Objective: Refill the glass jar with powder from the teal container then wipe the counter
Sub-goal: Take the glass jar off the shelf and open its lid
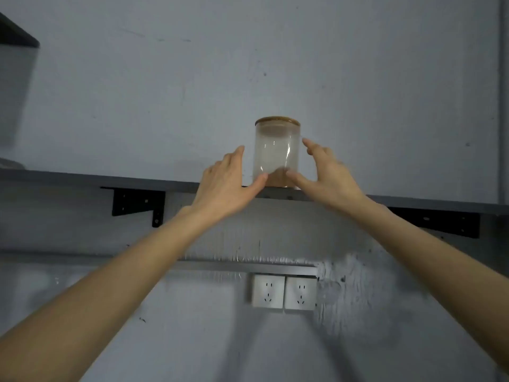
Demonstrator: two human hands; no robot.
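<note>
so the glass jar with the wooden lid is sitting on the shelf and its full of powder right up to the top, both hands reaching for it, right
Not quite: the glass jar is nearly empty, with only a thin brown layer at the bottom, as the head view shows. It does sit lidded on the shelf, left hand and right hand reaching.

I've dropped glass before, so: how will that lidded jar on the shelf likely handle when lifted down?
The glass jar is probably light: only a thin brown layer of powder shows at its base. Its smooth clear wall may be slippery and would likely break if dropped, so closing both the left hand and right hand round it seems wise. The lid might sit loose; keep it upright.
</note>
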